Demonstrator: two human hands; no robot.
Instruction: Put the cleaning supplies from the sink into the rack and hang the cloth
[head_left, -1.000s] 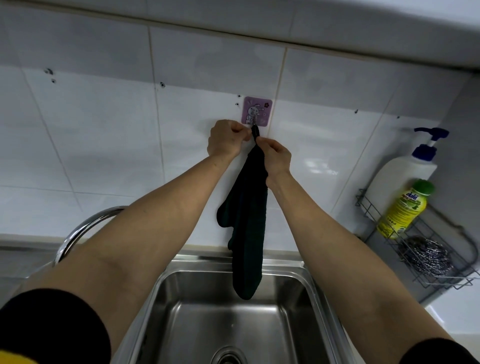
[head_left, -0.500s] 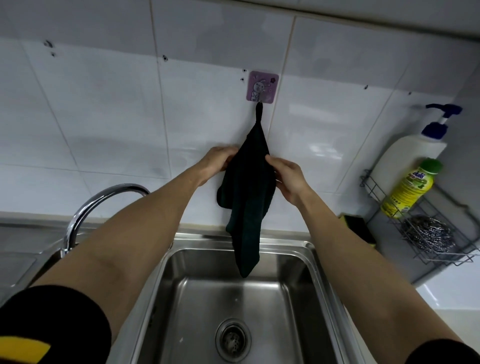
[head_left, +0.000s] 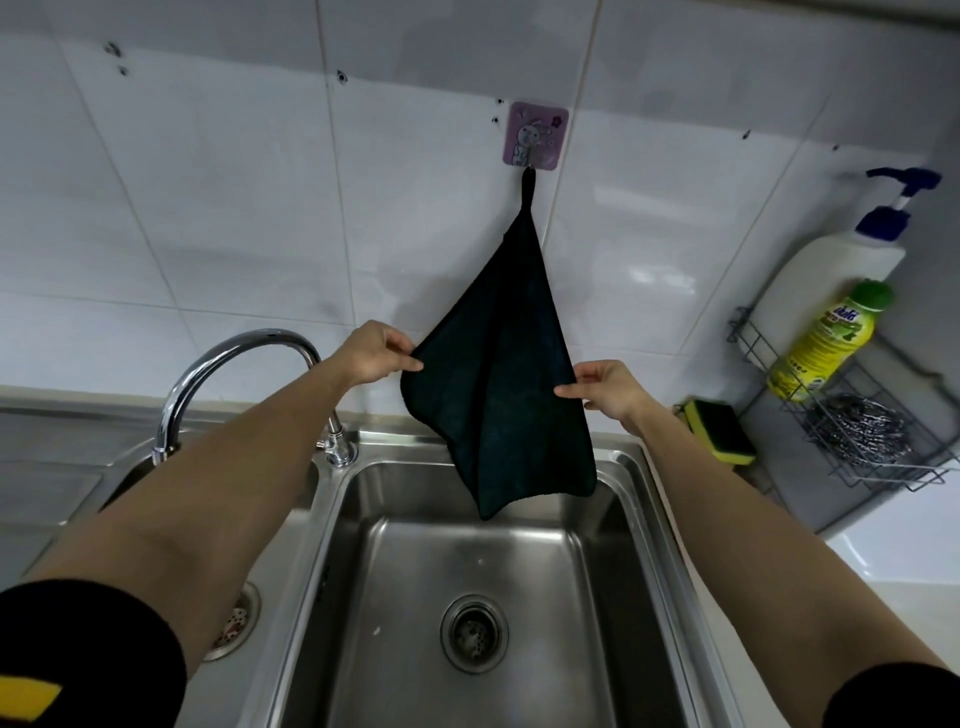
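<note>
Both hands have dropped from the hook to the cloth's side corners, and the dark fabric that hung bunched is now spread wide between them. My left hand pinches the left corner and my right hand pinches the right one, each closed on fabric. The cloth hangs by its loop from the purple wall hook, its long axis running straight down from the hook to the lowest corner over the sink. It lies directly ahead of me, equally near both hands. The basin looks bare, and the bottles, steel scourer and rack sit well off to my right, so I judge letting go is what remains.
</note>
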